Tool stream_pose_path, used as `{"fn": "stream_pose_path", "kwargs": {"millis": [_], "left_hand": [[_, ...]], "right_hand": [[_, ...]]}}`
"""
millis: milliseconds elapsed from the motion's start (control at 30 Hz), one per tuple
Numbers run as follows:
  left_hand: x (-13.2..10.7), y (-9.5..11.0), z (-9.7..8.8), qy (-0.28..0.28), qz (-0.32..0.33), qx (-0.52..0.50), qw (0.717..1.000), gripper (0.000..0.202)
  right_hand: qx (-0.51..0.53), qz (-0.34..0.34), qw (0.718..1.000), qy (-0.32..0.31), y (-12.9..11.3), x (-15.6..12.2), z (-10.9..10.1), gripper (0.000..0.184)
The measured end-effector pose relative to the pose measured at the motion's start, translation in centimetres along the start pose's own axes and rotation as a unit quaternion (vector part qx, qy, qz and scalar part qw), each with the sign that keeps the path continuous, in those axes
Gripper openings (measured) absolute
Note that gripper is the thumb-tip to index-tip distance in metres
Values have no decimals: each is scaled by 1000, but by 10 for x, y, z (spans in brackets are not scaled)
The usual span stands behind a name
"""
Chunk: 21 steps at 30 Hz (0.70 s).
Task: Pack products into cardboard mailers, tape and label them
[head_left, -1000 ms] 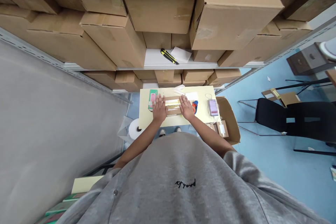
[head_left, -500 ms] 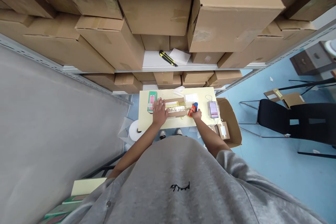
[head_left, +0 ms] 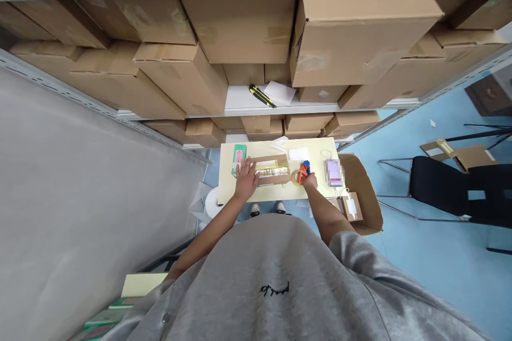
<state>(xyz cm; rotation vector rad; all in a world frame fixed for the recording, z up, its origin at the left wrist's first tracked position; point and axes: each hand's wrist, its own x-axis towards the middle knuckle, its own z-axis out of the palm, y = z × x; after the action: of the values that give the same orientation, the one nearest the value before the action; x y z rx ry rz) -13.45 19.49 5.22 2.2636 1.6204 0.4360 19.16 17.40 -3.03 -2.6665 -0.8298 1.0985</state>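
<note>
A flat brown cardboard box (head_left: pixel 276 177) lies on the pale yellow table (head_left: pixel 272 192), with shiny tape and a white label across its top. My left hand (head_left: pixel 247 180) rests spread on the box's left end. In my right hand (head_left: pixel 310 181) is an orange and blue tape dispenser (head_left: pixel 304 169), its yellowish roll near the box's right end. Fingers of the right hand are wrapped round the dispenser and partly hidden. Just behind my left hand sits a green and pink box (head_left: pixel 239 155).
Behind the table, shelves hold many cardboard boxes (head_left: pixel 248 26); a yellow and black utility knife (head_left: pixel 262 96) lies on one. A white paper (head_left: pixel 298 154) and a phone-like device (head_left: pixel 334 172) are on the table. An open carton (head_left: pixel 366 197) stands to the right, near a black chair (head_left: pixel 436 184).
The camera view has shifted, so the table and shelves appear slightly lower and further right. The dispenser has moved a little away from the box's right end. My left hand stays on the box.
</note>
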Motion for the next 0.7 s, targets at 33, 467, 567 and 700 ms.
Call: {"fn": "stream_pose_path", "kwargs": {"millis": [33, 467, 567, 700], "left_hand": [[1, 0, -1, -4, -1, -2, 1000, 57], [31, 31, -30, 28, -97, -354, 930, 51], [41, 44, -49, -11, -123, -464, 877, 56], [43, 52, -79, -43, -128, -515, 846, 53]], "right_hand": [[12, 1, 1000, 6, 2, -2, -3, 37], [206, -427, 875, 97, -37, -70, -84, 63], [168, -499, 847, 79, -63, -99, -97, 58], [142, -564, 811, 58, -89, -124, -98, 54]]}}
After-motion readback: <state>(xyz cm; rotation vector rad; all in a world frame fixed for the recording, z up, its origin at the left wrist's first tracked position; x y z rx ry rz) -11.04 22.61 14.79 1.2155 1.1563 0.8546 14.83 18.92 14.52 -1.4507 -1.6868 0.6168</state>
